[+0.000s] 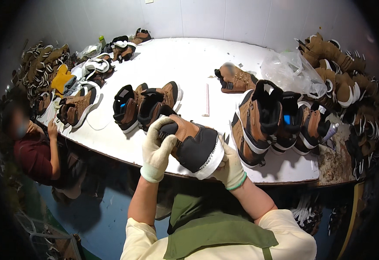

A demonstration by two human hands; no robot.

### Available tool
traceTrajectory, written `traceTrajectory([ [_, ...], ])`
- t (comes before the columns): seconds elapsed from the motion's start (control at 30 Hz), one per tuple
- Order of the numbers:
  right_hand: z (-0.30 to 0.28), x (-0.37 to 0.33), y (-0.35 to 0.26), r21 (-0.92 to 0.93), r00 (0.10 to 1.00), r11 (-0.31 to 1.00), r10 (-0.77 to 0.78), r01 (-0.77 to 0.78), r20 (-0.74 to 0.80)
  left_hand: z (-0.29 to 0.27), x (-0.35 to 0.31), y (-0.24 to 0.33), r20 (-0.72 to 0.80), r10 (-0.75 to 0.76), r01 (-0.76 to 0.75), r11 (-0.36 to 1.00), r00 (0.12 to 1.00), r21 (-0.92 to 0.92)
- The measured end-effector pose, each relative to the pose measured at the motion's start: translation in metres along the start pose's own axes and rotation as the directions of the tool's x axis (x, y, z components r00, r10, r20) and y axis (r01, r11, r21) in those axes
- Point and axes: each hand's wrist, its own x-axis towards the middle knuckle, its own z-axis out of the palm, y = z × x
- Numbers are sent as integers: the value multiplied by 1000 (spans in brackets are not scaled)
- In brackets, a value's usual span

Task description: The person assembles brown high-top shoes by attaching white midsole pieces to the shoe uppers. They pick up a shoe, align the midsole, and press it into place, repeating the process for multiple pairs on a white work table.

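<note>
A brown and black boot [200, 149] with a white sole is held tilted above the table's front edge, its black heel and stitched sole edge toward me. My left hand [157, 149], in a white knit glove, is closed around the boot's dark collar. My right hand [232, 167], gloved too, grips the white sole from the right. A small dark pointed tip shows just above the right fingers; what it belongs to is hidden. Close by on the left stand several similar boots [157, 102], and more boots [259, 125] stand together on the right.
The white table [189, 56] bears a pale strip [206, 99] and a single boot [235, 78] farther back. Brown shoe uppers [332, 60] are heaped at the right beside a clear plastic bag [291, 71]; another heap [42, 65] lies far left. A co-worker [35, 147] sits at the left edge.
</note>
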Motion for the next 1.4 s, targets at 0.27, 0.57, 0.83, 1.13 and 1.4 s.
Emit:
traceTrajectory([
  [0.27,-9,-12,-2,-121,1000,993,-6,8,15,5,17,-9,3,153,-153,986,988,69],
  [0.57,2,-19,9,-111,997,992,-65,61,-32,4,21,-10,-24,119,-121,990,993,-68],
  [0.83,-15,-34,9,-305,990,942,-125,138,64,1,28,-5,-33,137,-141,980,990,-143],
  [1.13,16,-58,-38,-548,712,456,-497,701,496,-41,10,69,292,-168,246,935,942,-255],
  [1.4,52,5,52,-923,983,370,101,105,152,-89,-42,17,318,-508,524,851,801,38],
])
